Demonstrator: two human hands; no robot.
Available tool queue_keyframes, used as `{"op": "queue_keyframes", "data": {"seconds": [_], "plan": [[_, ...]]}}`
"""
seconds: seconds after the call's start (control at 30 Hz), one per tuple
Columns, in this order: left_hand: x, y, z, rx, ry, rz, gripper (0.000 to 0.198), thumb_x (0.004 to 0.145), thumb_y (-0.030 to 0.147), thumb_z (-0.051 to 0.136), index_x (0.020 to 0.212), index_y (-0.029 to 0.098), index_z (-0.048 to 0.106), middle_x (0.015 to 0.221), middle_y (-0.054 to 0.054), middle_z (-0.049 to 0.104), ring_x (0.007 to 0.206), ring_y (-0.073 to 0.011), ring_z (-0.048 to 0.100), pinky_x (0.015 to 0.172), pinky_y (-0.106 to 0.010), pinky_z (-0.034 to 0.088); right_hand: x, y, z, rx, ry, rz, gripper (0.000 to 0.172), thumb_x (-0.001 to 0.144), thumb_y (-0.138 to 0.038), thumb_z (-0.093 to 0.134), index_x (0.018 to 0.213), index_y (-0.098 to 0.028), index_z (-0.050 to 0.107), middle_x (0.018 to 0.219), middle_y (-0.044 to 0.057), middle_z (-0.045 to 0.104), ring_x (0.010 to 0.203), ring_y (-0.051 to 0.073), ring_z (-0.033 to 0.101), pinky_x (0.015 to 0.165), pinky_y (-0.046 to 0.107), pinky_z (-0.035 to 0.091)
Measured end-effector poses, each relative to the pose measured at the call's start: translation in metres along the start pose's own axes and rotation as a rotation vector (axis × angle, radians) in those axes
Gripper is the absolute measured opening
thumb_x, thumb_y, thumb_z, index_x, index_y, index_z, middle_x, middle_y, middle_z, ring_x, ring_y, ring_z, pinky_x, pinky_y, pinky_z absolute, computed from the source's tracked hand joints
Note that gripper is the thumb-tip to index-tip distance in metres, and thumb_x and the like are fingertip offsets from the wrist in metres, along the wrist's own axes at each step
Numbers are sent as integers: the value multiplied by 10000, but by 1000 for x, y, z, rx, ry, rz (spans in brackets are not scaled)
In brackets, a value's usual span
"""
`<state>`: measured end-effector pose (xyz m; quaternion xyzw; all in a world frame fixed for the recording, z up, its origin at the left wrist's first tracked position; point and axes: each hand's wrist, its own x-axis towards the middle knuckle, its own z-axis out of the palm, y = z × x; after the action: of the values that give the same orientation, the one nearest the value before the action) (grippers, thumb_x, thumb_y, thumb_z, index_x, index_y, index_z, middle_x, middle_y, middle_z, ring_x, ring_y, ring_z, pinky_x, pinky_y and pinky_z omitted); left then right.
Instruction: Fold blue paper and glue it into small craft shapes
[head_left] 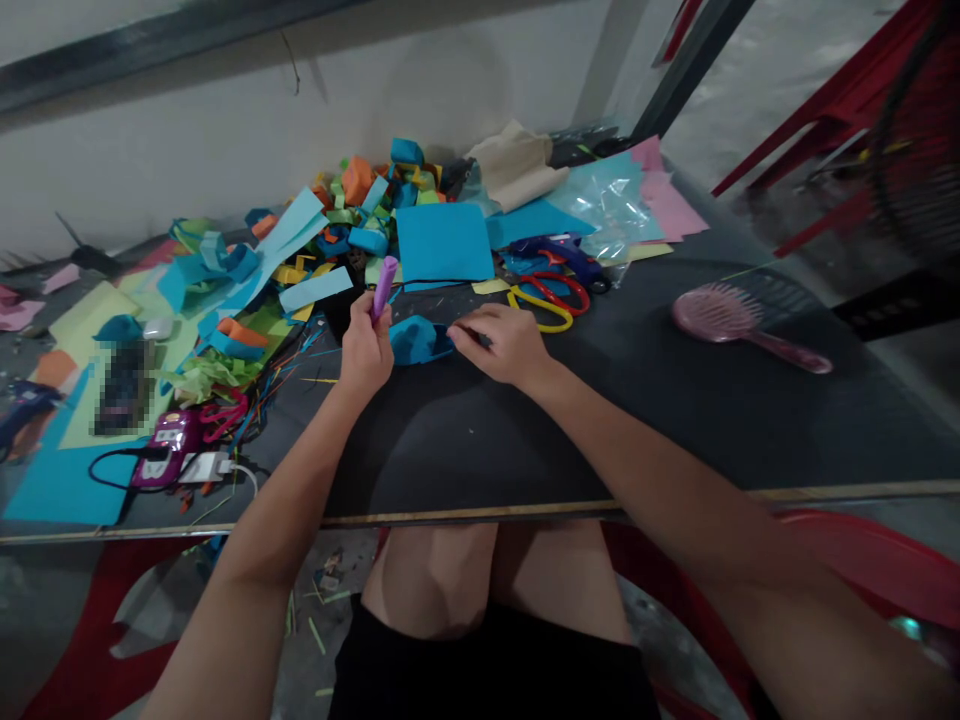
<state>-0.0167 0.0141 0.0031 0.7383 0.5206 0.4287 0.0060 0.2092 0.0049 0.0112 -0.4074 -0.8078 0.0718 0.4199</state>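
The two hands are apart, with a blue folded paper piece (415,342) between them above the dark table (480,455). The left hand (366,348) is closed around an upright purple marker-like tube (385,285). The right hand (504,345) has its fingertips at the paper's right end; whether they grip it cannot be told. Yellow-handled scissors (553,322) lie just beyond.

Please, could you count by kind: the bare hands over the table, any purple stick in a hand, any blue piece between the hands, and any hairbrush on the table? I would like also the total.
Hands (left hand and right hand): 2
Purple stick: 1
Blue piece: 1
Hairbrush: 1
Total: 5
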Motion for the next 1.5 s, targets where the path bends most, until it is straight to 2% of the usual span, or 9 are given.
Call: {"op": "queue_keyframes", "data": {"seconds": [0.17, 0.3, 0.4, 0.7, 0.83, 1.0, 1.1, 1.27, 1.5], "plan": [[2, 3, 0, 40, -53, 211, 469, 1026, 489, 217, 1172, 197, 554, 1010, -114, 691, 932, -194, 670, 820, -338, 542, 2, -6, 0, 34, -6, -15, 419, 936, -494, 478, 764, -212, 737, 726, 57, 739, 693, 204, 680, 651, 331, 508], [2, 6, -8, 174, -261, 384, 460, 1021, 467, 251, 1124, 195, 607, 860, -93, 686, 777, -184, 660, 636, -279, 488, 0, -11, 0, 171, 77, 35, 416, 875, -568, 585, 750, -195, 723, 617, 30, 674, 544, 150, 592, 555, 289, 447], [1, 9, -12, 243, -356, 457, 437, 1015, 429, 267, 1125, 211, 629, 765, -71, 659, 629, -161, 607, 539, -248, 412, -3, -14, 2, 233, 30, -14, 437, 817, -618, 641, 738, -194, 711, 584, 11, 636, 524, 130, 553, 545, 272, 418], [-2, 24, -15, 348, -435, 580, 514, 1029, 462, 194, 1145, 262, 653, 621, -24, 592, 477, -128, 512, 463, -236, 292, -1, -19, 4, 370, 1, -69, 440, 896, -481, 557, 572, -187, 510, 506, -32, 478, 457, 73, 426, 470, 247, 296], [-2, 27, -17, 278, -436, 556, 530, 1017, 535, 242, 1130, 224, 657, 705, -40, 672, 566, -140, 605, 505, -241, 351, -2, -21, 1, 448, -42, -84, 452, 900, -402, 542, 513, -192, 443, 463, -44, 407, 428, 66, 368, 461, 260, 261], [12, 18, -32, 54, -337, 226, 895, 763, 821, 510, 1388, 182, 466, 1138, -117, 707, 1009, -230, 688, 779, -286, 523, 1, -18, 5, 822, 119, 272, 559, 901, -526, 515, 453, -214, 392, 426, -27, 381, 422, 94, 371, 475, 290, 277], [23, 5, -40, 20, -430, 124, 1024, 667, 820, 624, 1452, 198, 410, 1394, -153, 585, 1234, -309, 596, 924, -368, 523, 9, -11, 6, 1084, 340, 552, 635, 840, -684, 497, 446, -236, 281, 418, -40, 257, 413, 104, 315, 459, 288, 306], [29, -11, -41, -37, -684, 58, 872, 674, 660, 742, 1386, 209, 521, 1352, -116, 634, 1201, -315, 622, 921, -396, 531, 18, -5, 1, 1321, 378, 836, 653, 796, -777, 476, 498, -235, 268, 477, -23, 331, 529, 134, 417, 670, 334, 507], [26, -7, -34, 1, -555, 39, 701, 717, 582, 746, 1279, 176, 640, 1034, -84, 752, 754, -185, 663, 691, -304, 509, 16, -11, 2, 1500, 243, 1013, 588, 867, -671, 469, 522, -224, 305, 509, -20, 437, 550, 128, 450, 802, 410, 523]]}}
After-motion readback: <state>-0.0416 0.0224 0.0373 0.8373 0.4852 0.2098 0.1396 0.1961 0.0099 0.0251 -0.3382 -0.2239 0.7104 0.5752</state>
